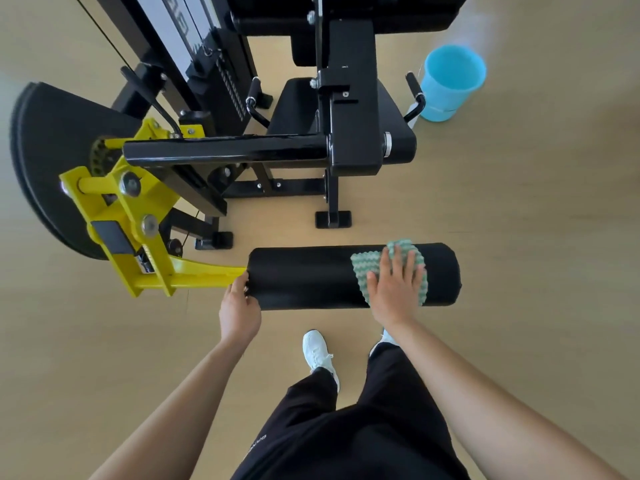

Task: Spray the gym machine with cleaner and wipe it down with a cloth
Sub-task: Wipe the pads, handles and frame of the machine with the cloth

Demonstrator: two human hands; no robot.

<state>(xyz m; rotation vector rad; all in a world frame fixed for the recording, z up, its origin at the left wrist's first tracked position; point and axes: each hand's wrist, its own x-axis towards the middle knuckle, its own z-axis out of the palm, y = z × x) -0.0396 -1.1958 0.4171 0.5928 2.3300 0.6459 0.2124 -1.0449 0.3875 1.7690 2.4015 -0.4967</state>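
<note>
We look down on a black gym machine (349,133) standing on a wood floor (519,237). Nearest us, its roller pad (311,277) lies left to right at the end of a yellow arm (194,277). Our left hand (239,306) holds the pad's left end, its grip curled round the edge just beside the arm. Our right hand (394,285) lies flat, fingers straight and spread, pressing a green-and-white cloth (360,268) onto the pad near its right end; that grip closes on nothing. A blue bucket (450,81) stands far right. No spray bottle is in view.

Risks, as we judge them: the pad may turn, or the arm may swing, under the wiping push, and only the left hold steadies it. The flat palm merely pins the cloth, so it could bunch, skid off and drop to the floor. The left fingers sit where arm meets pad and might be pinched if the arm moves. The pad's hidden underside could go unwiped.
</note>
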